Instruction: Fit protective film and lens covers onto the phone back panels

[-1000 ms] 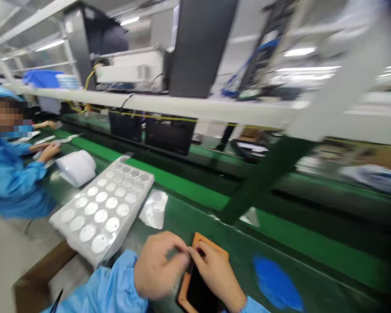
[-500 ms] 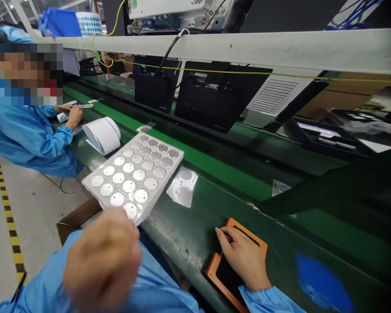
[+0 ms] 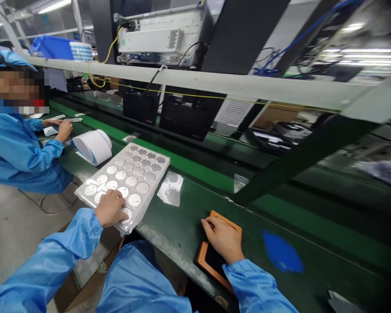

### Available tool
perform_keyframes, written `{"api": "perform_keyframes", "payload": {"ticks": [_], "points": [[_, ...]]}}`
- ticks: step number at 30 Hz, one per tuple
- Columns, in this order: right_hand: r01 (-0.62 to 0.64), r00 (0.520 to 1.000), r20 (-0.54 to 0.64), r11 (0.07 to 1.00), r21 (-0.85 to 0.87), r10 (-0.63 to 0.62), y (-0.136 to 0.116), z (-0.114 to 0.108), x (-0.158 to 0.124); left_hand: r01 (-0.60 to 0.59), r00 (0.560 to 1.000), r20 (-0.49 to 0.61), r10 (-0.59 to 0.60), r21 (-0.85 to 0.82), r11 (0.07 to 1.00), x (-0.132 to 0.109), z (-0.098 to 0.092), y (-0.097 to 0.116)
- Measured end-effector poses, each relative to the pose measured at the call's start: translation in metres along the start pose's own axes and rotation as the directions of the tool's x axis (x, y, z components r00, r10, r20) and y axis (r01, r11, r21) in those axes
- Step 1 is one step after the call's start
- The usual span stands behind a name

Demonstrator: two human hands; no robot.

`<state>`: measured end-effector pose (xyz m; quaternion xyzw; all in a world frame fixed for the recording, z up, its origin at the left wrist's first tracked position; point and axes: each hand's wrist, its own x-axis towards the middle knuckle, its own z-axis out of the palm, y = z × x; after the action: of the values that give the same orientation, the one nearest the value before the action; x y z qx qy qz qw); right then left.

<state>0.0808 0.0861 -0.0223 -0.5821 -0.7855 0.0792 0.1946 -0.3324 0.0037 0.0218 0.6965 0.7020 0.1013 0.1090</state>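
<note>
A clear plastic tray holds rows of round silver discs and overhangs the near bench edge. My left hand is over its near corner, thumb and fingers apart around a silver disc; nothing is seen lifted. My right hand rests on an orange-framed black fixture, its fingers curled in and the thumb close to the index finger. What lies under those fingers is hidden. Between tray and fixture lie clear plastic sheets, one with a round outline.
A white label roll stands beyond the tray. At the left, a co-worker in a blue smock handles small pieces on the same bench. A blue patch is right of the fixture. A dark slanting brace crosses the right side.
My left hand has moved from a blurred position near my body forward onto the tray's near corner, its fingers spreading. My right hand stays on the fixture. The camera view has tilted up.
</note>
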Motion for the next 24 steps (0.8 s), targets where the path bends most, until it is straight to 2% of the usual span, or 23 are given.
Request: {"api": "perform_keyframes", "payload": {"ticks": [3,5,6,7,9,10,11,13,14,15,16,17,19,21,22,24], "points": [[0.003,0.999,-0.047,0.999,0.045,-0.001,-0.003,-0.009,0.000,0.022,0.999,-0.036,-0.025,-0.079,0.997,-0.003,-0.003,-0.001],[0.015,0.997,-0.080,0.996,0.087,-0.008,-0.007,-0.019,-0.007,0.031,0.999,-0.019,-0.038,-0.307,0.951,-0.006,-0.003,0.007],[0.025,0.996,-0.093,0.994,0.104,-0.015,-0.011,-0.023,-0.013,0.034,0.999,0.013,-0.031,-0.479,0.877,-0.008,0.000,0.017],[0.049,0.995,-0.097,0.990,0.131,-0.036,-0.017,-0.027,-0.023,0.035,0.999,0.049,-0.004,-0.664,0.747,-0.012,0.005,0.031],[0.153,0.987,-0.080,0.959,0.240,-0.137,-0.032,-0.031,-0.048,0.064,0.989,0.104,0.104,-0.941,0.334,-0.023,0.021,0.076],[0.218,0.976,-0.066,0.921,0.324,-0.208,-0.041,-0.031,-0.063,0.097,0.984,0.113,0.137,-0.988,0.121,-0.029,0.033,0.104],[0.267,0.962,-0.059,0.868,0.419,-0.268,-0.048,-0.030,-0.077,0.159,0.972,0.149,0.183,-0.986,-0.042,-0.033,0.046,0.135],[0.285,0.951,-0.074,0.756,0.590,-0.301,-0.056,-0.026,-0.101,0.293,0.932,0.223,0.286,-0.928,-0.231,-0.038,0.072,0.194],[0.257,0.961,-0.087,0.721,0.644,-0.264,-0.054,-0.025,-0.109,0.350,0.912,0.254,0.321,-0.890,-0.291,-0.036,0.084,0.219],[0.222,0.972,-0.102,0.701,0.678,-0.210,-0.049,-0.025,-0.113,0.381,0.899,0.271,0.345,-0.871,-0.310,-0.032,0.094,0.238],[0.189,0.982,-0.114,0.699,0.689,-0.153,-0.041,-0.026,-0.113,0.377,0.897,0.271,0.349,-0.881,-0.285,-0.025,0.102,0.251],[0.160,0.987,-0.124,0.722,0.673,-0.103,-0.030,-0.028,-0.110,0.335,0.909,0.254,0.330,-0.917,-0.218,-0.017,0.108,0.259],[0.109,0.990,-0.138,0.827,0.552,-0.038,-0.001,-0.035,-0.092,0.147,0.961,0.150,0.232,-0.989,0.033,0.004,0.117,0.261],[0.067,0.990,-0.136,0.940,0.335,-0.022,0.028,-0.040,-0.068,-0.059,0.992,-0.020,0.123,-0.944,0.325,0.024,0.123,0.253],[0.056,0.991,-0.128,0.971,0.234,-0.027,0.041,-0.041,-0.056,-0.133,0.990,-0.103,0.093,-0.889,0.438,0.032,0.127,0.249],[0.056,0.994,-0.103,0.992,0.116,-0.045,0.061,-0.040,-0.039,-0.236,0.970,-0.222,0.095,-0.784,0.574,0.042,0.134,0.244]]}}
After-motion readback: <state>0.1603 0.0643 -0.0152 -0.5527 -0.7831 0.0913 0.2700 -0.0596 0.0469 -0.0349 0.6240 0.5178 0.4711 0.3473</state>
